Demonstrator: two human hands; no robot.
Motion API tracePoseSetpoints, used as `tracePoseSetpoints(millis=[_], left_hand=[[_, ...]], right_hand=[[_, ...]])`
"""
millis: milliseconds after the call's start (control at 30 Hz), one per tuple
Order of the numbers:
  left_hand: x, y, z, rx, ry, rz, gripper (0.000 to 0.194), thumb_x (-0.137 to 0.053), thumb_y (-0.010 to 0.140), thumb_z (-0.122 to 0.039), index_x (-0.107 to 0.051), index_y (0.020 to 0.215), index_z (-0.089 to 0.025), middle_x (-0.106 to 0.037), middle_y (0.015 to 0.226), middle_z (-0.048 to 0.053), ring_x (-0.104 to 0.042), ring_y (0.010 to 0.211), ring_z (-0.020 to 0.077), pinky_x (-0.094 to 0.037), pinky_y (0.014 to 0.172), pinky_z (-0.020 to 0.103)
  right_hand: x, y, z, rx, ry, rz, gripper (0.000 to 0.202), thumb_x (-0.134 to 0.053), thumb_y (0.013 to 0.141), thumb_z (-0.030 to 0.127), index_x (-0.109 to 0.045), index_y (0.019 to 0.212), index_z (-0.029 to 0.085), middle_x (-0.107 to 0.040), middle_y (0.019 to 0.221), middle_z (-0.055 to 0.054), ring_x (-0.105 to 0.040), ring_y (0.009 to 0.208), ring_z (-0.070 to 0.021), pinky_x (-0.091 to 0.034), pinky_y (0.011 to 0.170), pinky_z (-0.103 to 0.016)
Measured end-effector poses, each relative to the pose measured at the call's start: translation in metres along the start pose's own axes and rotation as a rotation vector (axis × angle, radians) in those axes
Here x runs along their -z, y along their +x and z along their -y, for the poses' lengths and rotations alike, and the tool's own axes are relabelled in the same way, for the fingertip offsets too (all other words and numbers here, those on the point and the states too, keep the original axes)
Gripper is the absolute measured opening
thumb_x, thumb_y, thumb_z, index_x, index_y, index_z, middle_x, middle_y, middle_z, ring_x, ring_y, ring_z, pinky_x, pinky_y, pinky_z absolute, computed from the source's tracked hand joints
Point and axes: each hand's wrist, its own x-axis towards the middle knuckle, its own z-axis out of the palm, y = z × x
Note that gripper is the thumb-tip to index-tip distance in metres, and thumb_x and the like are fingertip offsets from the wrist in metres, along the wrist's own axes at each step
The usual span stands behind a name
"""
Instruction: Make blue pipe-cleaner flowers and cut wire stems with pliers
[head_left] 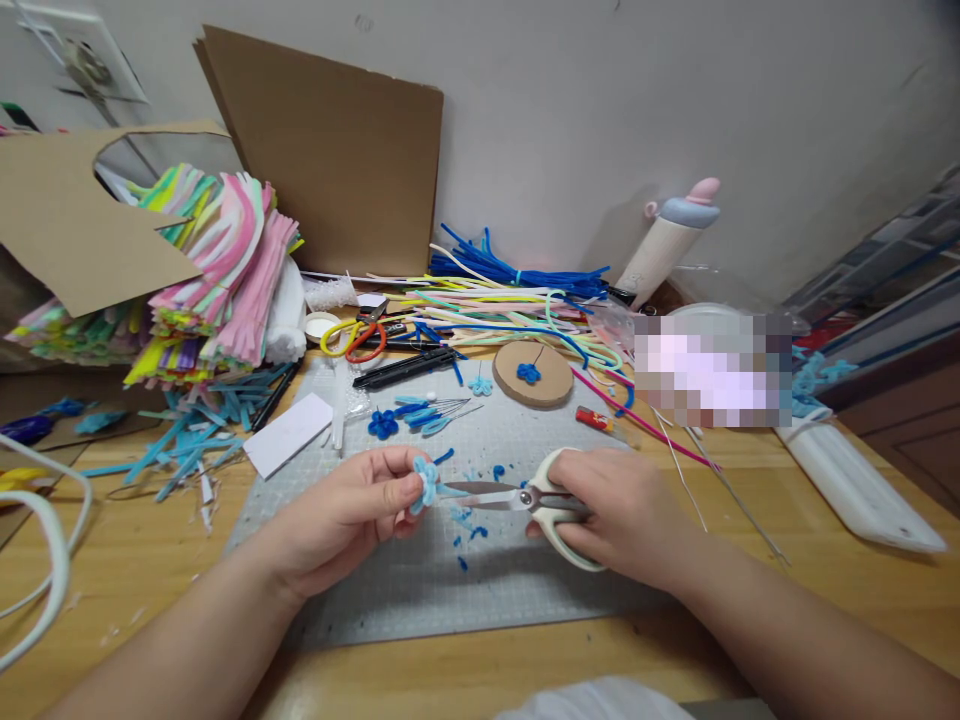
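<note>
A small light blue fuzzy flower [425,486] is pinched between the thumb and fingers of my left hand [367,495]. White-handled scissors [559,520] are in my right hand [619,505], with my fingers through and around the handles. The blades are slightly apart and point left, their tips at the light blue piece extending from the flower. Dark and light blue clippings [472,525] lie on the grey cutting mat [360,600] beneath. Behind my hands are a dark blue flower [383,424] and a round cardboard disc [517,390] with another dark blue flower on it.
Colourful pipe cleaners [480,300] lie along the wall, beside red-and-yellow-handled scissors [354,338]. Bundled pipe cleaners [225,260] and cardboard [330,150] stand at the left. A white card [289,435] is left of the mat; a white bottle [664,245] leans at the back right.
</note>
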Motion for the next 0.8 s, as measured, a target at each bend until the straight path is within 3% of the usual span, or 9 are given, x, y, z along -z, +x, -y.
tracePoseSetpoints(millis=[433, 633, 800], left_hand=[[0.0018, 0.0001, 0.0006, 0.036, -0.067, 0.04, 0.023, -0.073, 0.068, -0.029, -0.061, 0.078, -0.012, -0.046, 0.063, -0.001, -0.037, 0.054, 0.006, -0.028, 0.05, 0.018], [0.0009, -0.0009, -0.0003, -0.008, -0.056, 0.011, 0.022, -0.064, 0.077, -0.022, -0.061, 0.099, -0.02, -0.048, 0.07, -0.001, -0.042, 0.056, 0.0067, -0.033, 0.049, 0.018], [0.0019, -0.0017, 0.0006, -0.029, -0.031, 0.042, 0.01, -0.062, 0.079, -0.021, -0.059, 0.087, -0.018, -0.049, 0.065, 0.0, -0.044, 0.056, 0.0075, -0.036, 0.049, 0.017]], right_hand=[[0.0003, -0.001, 0.0011, -0.005, 0.004, -0.005, 0.026, -0.059, 0.081, 0.042, -0.052, 0.071, 0.019, -0.06, 0.065, 0.001, -0.049, 0.056, -0.0129, -0.025, 0.055, -0.027], [0.0024, -0.0002, 0.0012, 0.003, 0.064, 0.027, 0.028, -0.057, 0.082, 0.045, -0.054, 0.07, 0.019, -0.06, 0.063, 0.001, -0.05, 0.056, -0.012, -0.027, 0.054, -0.026], [0.0019, 0.0013, 0.002, -0.031, 0.194, 0.091, 0.031, -0.061, 0.079, 0.047, -0.053, 0.067, 0.019, -0.057, 0.06, 0.002, -0.046, 0.053, -0.0105, -0.028, 0.052, -0.024]])
